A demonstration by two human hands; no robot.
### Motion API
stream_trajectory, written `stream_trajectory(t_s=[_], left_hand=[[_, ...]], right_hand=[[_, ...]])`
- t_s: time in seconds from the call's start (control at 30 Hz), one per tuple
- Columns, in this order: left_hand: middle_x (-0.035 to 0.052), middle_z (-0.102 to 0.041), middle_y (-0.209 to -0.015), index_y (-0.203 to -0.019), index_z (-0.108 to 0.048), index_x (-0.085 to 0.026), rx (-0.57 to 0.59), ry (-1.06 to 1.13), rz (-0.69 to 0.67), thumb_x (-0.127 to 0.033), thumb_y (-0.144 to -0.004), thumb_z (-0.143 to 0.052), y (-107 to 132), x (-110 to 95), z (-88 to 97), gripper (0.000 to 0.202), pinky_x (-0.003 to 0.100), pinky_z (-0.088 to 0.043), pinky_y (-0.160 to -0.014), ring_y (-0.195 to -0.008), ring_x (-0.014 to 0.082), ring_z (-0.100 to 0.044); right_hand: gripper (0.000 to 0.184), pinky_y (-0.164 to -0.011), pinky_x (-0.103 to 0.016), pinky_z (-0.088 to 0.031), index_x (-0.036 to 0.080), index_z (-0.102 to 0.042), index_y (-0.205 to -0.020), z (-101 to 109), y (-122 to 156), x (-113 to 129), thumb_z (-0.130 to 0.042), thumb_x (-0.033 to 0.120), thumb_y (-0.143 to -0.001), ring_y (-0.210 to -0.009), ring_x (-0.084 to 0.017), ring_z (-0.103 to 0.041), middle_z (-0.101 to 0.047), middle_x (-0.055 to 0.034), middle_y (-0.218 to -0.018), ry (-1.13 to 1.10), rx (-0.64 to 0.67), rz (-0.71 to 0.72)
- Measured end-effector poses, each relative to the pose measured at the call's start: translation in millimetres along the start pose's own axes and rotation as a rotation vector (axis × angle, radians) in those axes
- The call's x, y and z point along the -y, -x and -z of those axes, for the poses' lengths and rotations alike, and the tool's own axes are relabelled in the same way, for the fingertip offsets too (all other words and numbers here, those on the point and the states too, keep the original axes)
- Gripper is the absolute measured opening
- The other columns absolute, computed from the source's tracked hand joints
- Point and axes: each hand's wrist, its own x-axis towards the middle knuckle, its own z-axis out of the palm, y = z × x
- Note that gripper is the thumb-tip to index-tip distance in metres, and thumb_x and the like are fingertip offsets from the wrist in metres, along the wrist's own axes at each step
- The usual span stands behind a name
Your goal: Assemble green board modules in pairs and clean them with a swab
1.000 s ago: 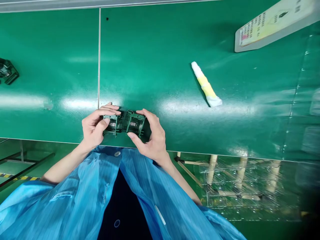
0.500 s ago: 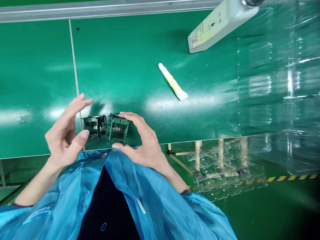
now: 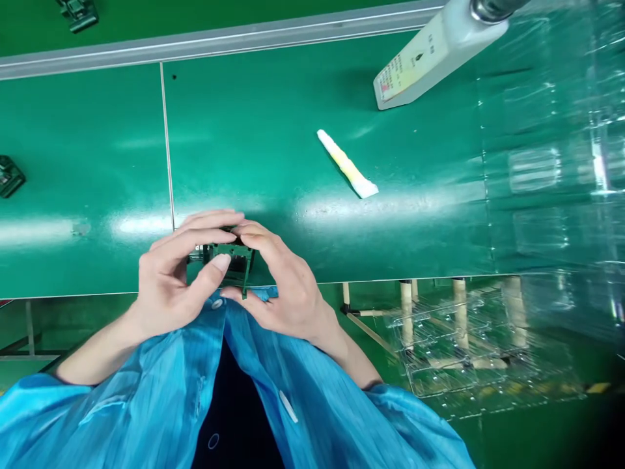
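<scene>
Both my hands meet over a small green circuit board assembly [image 3: 233, 259] near the front edge of the green conveyor belt [image 3: 293, 98]. My left hand [image 3: 178, 277] curls round its left side, thumb pressed on the front and fingers over the top. My right hand [image 3: 278, 283] pinches its right side between thumb and forefinger. Most of the assembly is hidden behind my fingers. Blue smock sleeves cover my arms below.
A white and yellow tube [image 3: 347, 164] lies on the belt to the right. A white labelled device [image 3: 430, 55] hangs at the top right. Stacked clear plastic trays [image 3: 551, 195] stand at the right. Dark green parts sit at the far left [image 3: 8, 176] and top left [image 3: 78, 12].
My left hand, lifted open off the boards half a second ago, has come back down and closed on the assembly. The two boards now sit together, hidden under my fingers.
</scene>
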Motion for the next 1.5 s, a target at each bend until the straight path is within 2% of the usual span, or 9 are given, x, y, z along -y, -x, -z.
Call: stream_trajectory(t_s=[0.13,0.2,0.27,0.4,0.53,0.7,0.83,1.07,1.5], left_hand=[[0.0030,-0.053,-0.147,-0.134,-0.058,-0.035,-0.022,-0.240,-0.067,-0.034,-0.081,-0.077,14.1,24.0,44.0,0.056,0.057,-0.029,-0.124,-0.142,0.0332,-0.043],[0.0054,-0.047,-0.153,-0.144,-0.047,-0.035,0.053,-0.289,0.036,-0.042,-0.077,-0.080,24.7,40.2,61.4,0.076,0.056,-0.032,-0.122,-0.145,0.0349,-0.039],[0.0095,-0.045,-0.154,-0.150,-0.038,-0.033,0.156,-0.306,0.156,-0.048,-0.072,-0.083,34.1,54.5,66.6,0.090,0.056,-0.038,-0.117,-0.143,0.0362,-0.041],[0.0116,-0.060,-0.139,-0.142,-0.049,-0.028,0.149,-0.344,0.220,-0.050,-0.073,-0.082,41.8,69.3,49.2,0.080,0.054,-0.044,-0.112,-0.132,0.0341,-0.054],[0.0118,-0.062,-0.135,-0.133,-0.056,-0.025,0.105,-0.248,0.269,-0.044,-0.075,-0.082,42.1,70.4,35.5,0.066,0.048,-0.046,-0.110,-0.127,0.0307,-0.057],[0.0135,-0.064,-0.131,-0.130,-0.057,-0.022,0.061,0.032,0.246,-0.041,-0.073,-0.084,43.1,69.4,33.0,0.066,0.040,-0.057,-0.099,-0.119,0.0275,-0.064],[0.0144,-0.067,-0.128,-0.129,-0.058,-0.022,0.058,0.164,0.201,-0.044,-0.075,-0.082,41.9,69.2,29.5,0.063,0.034,-0.061,-0.088,-0.112,0.0257,-0.068],[0.0129,-0.067,-0.130,-0.131,-0.059,-0.024,0.063,0.217,0.171,-0.039,-0.075,-0.083,41.2,67.1,28.6,0.062,0.031,-0.059,-0.095,-0.118,0.0237,-0.066],[0.0127,-0.066,-0.130,-0.132,-0.057,-0.025,0.048,0.119,0.179,-0.046,-0.077,-0.080,43.2,62.6,28.1,0.064,0.034,-0.059,-0.091,-0.114,0.0260,-0.066]], right_hand=[[0.054,-0.108,-0.048,-0.052,0.019,-0.046,-0.136,10.8,9.3,-19.4,-0.068,0.038,-0.090,-0.131,-0.028,-0.057,-0.060,-0.0157,-0.136,0.030,0.005,-0.126],[0.055,-0.107,-0.050,-0.052,0.021,-0.046,-0.138,12.8,13.4,-30.1,-0.067,0.039,-0.091,-0.130,-0.028,-0.058,-0.060,-0.0149,-0.138,0.064,0.035,-0.217],[0.059,-0.106,-0.052,-0.052,0.023,-0.043,-0.142,10.0,15.6,-37.6,-0.066,0.042,-0.091,-0.130,-0.030,-0.057,-0.058,-0.0145,-0.140,0.084,0.096,-0.265],[0.066,-0.108,-0.056,-0.051,0.023,-0.037,-0.148,-5.2,11.5,-38.9,-0.065,0.043,-0.091,-0.133,-0.031,-0.054,-0.056,-0.0148,-0.143,0.082,0.189,-0.266],[0.064,-0.106,-0.051,-0.054,0.018,-0.037,-0.147,-13.3,2.7,-27.7,-0.064,0.037,-0.093,-0.131,-0.030,-0.057,-0.057,-0.0159,-0.140,0.112,0.194,-0.209],[0.068,-0.106,-0.050,-0.056,0.012,-0.038,-0.147,-2.9,-5.8,-3.1,-0.067,0.037,-0.091,-0.128,-0.033,-0.059,-0.059,-0.0190,-0.137,0.258,0.207,-0.107],[0.059,-0.102,-0.050,-0.060,0.012,-0.045,-0.143,6.6,-12.2,16.1,-0.063,0.039,-0.093,-0.123,-0.034,-0.062,-0.062,-0.0180,-0.132,0.304,0.211,-0.075],[0.053,-0.092,-0.050,-0.064,0.006,-0.047,-0.138,8.2,-13.0,23.1,-0.060,0.035,-0.095,-0.121,-0.037,-0.062,-0.062,-0.0226,-0.132,0.370,0.219,-0.036],[0.054,-0.096,-0.048,-0.061,0.006,-0.045,-0.138,8.2,-11.3,21.6,-0.062,0.033,-0.094,-0.125,-0.034,-0.060,-0.061,-0.0225,-0.134,0.347,0.201,-0.056]])
